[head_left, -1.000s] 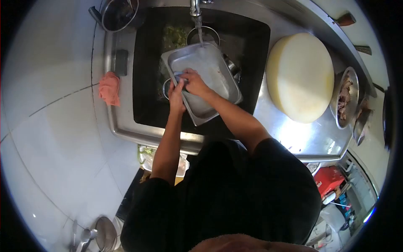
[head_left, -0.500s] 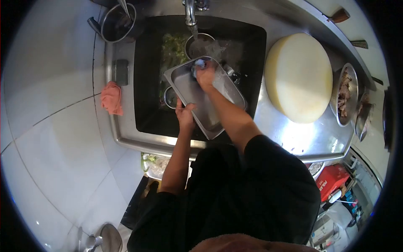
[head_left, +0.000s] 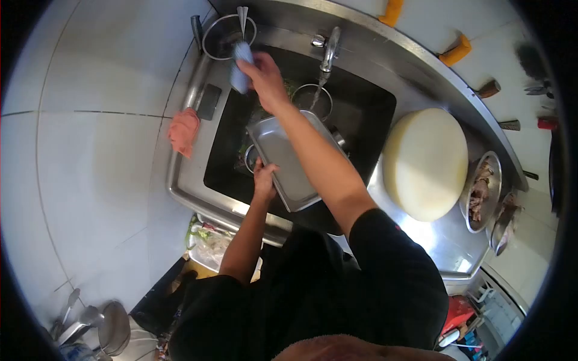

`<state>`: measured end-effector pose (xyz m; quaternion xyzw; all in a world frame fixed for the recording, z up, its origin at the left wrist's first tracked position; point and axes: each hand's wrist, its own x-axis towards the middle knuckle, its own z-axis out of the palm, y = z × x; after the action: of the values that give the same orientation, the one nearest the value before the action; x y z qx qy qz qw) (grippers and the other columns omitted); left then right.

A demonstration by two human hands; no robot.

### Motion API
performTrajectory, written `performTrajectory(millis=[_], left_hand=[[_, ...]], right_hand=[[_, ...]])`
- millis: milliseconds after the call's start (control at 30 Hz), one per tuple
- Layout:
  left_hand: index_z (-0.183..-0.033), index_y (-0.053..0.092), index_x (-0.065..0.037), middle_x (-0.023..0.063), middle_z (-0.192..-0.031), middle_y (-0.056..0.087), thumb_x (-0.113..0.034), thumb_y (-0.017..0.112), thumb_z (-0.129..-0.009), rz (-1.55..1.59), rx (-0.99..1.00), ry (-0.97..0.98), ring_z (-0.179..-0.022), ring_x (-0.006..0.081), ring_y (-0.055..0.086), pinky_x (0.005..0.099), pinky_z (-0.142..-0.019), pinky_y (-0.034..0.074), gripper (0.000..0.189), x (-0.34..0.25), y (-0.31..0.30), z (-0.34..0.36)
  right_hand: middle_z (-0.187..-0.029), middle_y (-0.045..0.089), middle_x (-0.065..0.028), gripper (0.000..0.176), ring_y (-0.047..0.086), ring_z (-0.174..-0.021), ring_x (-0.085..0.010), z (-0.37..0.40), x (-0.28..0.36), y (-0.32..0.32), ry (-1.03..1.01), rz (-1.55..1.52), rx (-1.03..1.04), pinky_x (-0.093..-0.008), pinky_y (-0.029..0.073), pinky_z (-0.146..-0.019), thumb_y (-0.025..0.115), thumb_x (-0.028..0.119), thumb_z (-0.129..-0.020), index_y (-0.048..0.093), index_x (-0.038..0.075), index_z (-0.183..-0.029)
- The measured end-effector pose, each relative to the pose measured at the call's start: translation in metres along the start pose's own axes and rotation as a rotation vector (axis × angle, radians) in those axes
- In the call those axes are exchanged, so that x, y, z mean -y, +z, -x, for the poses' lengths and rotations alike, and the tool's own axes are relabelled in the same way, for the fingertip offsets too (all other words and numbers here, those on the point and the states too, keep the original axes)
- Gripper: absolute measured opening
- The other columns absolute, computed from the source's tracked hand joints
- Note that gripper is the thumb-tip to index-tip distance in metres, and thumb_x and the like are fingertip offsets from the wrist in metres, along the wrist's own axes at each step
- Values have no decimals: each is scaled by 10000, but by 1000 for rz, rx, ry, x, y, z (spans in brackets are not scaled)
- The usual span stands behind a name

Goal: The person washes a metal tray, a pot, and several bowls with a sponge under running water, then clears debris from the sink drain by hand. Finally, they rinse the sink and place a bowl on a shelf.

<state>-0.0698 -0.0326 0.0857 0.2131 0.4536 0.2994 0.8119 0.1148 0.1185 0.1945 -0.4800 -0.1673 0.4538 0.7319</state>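
Observation:
My left hand (head_left: 265, 180) grips the near left rim of a rectangular steel pan (head_left: 292, 165), held tilted over the dark sink (head_left: 376, 108). In my right hand (head_left: 268, 81) is a light blue sponge (head_left: 241, 67), blurred by motion. That hand is reached out over the sink's far left corner, just below a steel pot (head_left: 211, 37) with a utensil standing in it. Water runs from the faucet (head_left: 331, 51) into a round steel bowl (head_left: 314, 99) in the sink. Another round container (head_left: 250, 159) is partly hidden by the pan.
Right of the sink stands a thick round white cutting board (head_left: 424, 165). Beyond it is a steel bowl of meat pieces (head_left: 480, 195). A pink cloth (head_left: 183, 132) and a grey block (head_left: 209, 102) lie on the left rim. Knife handles (head_left: 454, 51) line the back wall.
My right hand has moved the sponge out of the pan, up and left toward the pot. My left hand still holds the pan. The view has turned and shifted.

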Motion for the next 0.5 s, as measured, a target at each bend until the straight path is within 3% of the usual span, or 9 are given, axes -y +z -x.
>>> performTrajectory(millis=[100, 133, 167, 200, 233, 267, 367, 400, 500], left_hand=[[-1214, 526, -98, 72, -1013, 584, 8, 540, -705, -40, 15, -24, -922, 244, 599, 394, -827, 525, 519, -8, -8, -9], [-1207, 527, -98, 72, -1003, 581, 2, 542, -703, -72, -8, -53, -919, 245, 598, 400, -830, 524, 514, -12, -10, -10], [-1200, 529, -99, 72, -993, 578, -4, 544, -701, -105, -29, -83, -915, 246, 597, 405, -833, 523, 509, -15, -14, -9], [-1184, 531, -95, 74, -988, 576, -13, 549, -699, -113, -11, -94, -912, 249, 596, 409, -831, 524, 493, -18, -16, -11], [-1168, 533, -91, 77, -982, 573, -22, 553, -697, -120, 10, -100, -909, 251, 595, 414, -828, 524, 477, -21, -18, -13], [-1152, 535, -87, 79, -977, 571, -31, 557, -695, -127, 31, -105, -906, 253, 594, 418, -825, 525, 462, -23, -18, -17], [-1116, 537, -84, 86, -981, 573, -58, 569, -690, -126, 24, -275, -910, 255, 592, 418, -800, 533, 428, -27, -14, -24], [-1057, 576, -76, 69, -890, 581, -77, 581, -692, -103, 23, -340, -842, 256, 602, 407, -785, 542, 365, -16, -24, -37], [-975, 617, -71, 64, -823, 610, -88, 595, -696, -85, 57, -469, -781, 260, 625, 402, -784, 547, 280, 13, -61, -72]], right_hand=[[-1126, 607, -102, 566, 566, -1024, -209, -34, 29, -8, 105, -5, 95, -368, 480, -848, 728, 392, -839, 539, 33, -1233], [-1272, 540, -173, 576, 530, -1158, -310, -34, 28, -32, 113, -28, 109, -431, 457, -961, 646, 385, -913, 483, 20, -1328], [-1305, 507, -188, 534, 519, -1177, -313, -27, 31, -60, 177, -185, 135, -452, 460, -991, 602, 334, -945, 467, -7, -1333], [-1302, 500, -198, 471, 525, -1170, -322, -30, 24, -91, 268, -300, 124, -471, 455, -1018, 588, 263, -953, 473, -21, -1311], [-1189, 569, -192, 456, 560, -1114, -315, -17, 24, -113, 216, -364, 51, -479, 473, -1006, 609, 222, -941, 470, -37, -1289], [-1069, 608, -152, 346, 633, -911, -254, -8, 22, -132, 148, -266, -13, -462, 523, -912, 612, 185, -938, 529, -45, -1183], [-871, 617, -101, 238, 596, -673, -190, 12, 41, -165, 282, -17, 27, -403, 522, -771, 634, 209, -925, 593, -10, -1010], [-789, 617, -82, 221, 569, -581, -165, 19, 47, -167, 330, 87, 10, -370, 510, -718, 650, 227, -914, 616, 10, -931], [-703, 642, -120, 425, 636, -717, -244, 93, 94, -160, 150, 891, -101, -428, 501, -829, 630, 390, -895, 674, -31, -931]])
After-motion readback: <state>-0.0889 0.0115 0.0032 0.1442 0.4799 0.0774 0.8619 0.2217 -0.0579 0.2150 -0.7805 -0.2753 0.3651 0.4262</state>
